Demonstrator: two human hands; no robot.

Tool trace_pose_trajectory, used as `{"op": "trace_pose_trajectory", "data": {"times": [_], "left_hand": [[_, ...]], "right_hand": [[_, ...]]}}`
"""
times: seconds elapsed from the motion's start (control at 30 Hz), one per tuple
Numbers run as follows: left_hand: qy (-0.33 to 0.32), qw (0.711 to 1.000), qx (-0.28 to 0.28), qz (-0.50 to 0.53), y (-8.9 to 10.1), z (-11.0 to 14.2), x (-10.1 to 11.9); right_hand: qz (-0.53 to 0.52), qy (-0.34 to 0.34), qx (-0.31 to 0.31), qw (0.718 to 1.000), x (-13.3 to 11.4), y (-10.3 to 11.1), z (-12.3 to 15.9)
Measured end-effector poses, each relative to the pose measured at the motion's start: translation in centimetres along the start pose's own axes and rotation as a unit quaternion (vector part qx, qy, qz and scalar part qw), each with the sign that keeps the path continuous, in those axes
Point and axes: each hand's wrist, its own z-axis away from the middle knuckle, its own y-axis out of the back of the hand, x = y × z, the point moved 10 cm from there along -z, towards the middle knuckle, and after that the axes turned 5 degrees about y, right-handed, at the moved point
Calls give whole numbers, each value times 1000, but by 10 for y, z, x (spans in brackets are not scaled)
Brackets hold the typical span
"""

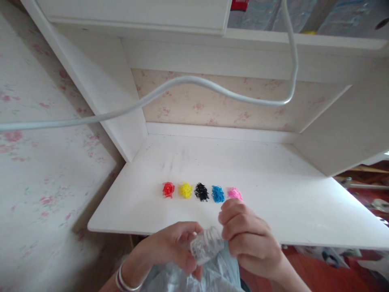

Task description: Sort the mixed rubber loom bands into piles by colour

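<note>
A small clear bottle (205, 246) with a threaded neck is gripped in my left hand (178, 247), just off the table's front edge. It tilts with its mouth toward the right. Beside that mouth is my right hand (251, 235), its fingers curled together; whatever they may pinch is hidden. On the white table (273, 202) lie separate small piles, apparently rubber bands, in a row: a red pile (168, 190), a yellow pile (185, 190), a black pile (201, 192), a blue pile (218, 194) and a pink pile (235, 193). My right hand partly overlaps the pink one.
A white cable (194, 80) hangs across the view above the table. White side panels (343, 117) and an overhead cabinet (136, 14) enclose the back. Flowered wallpaper (39, 170) covers the wall at left. Below the right edge, bags (328, 256) lie on a reddish floor.
</note>
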Motion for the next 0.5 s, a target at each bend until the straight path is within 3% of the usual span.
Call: {"op": "trace_pose_trajectory", "data": {"times": [0.07,0.17,0.3,0.4,0.5], "left_hand": [[9,998,-39,39,1,-1,-7],[-52,998,19,3,20,-2,8],[-108,976,131,-137,51,0,47],[-98,919,243,-294,83,1,76],[-100,855,326,-391,115,-6,102]], "right_hand": [[18,-16,89,996,7,24,5],[60,-108,183,975,37,49,18],[78,-268,177,944,103,50,47],[107,-348,175,915,153,59,88],[158,-427,196,868,198,83,140]]}}
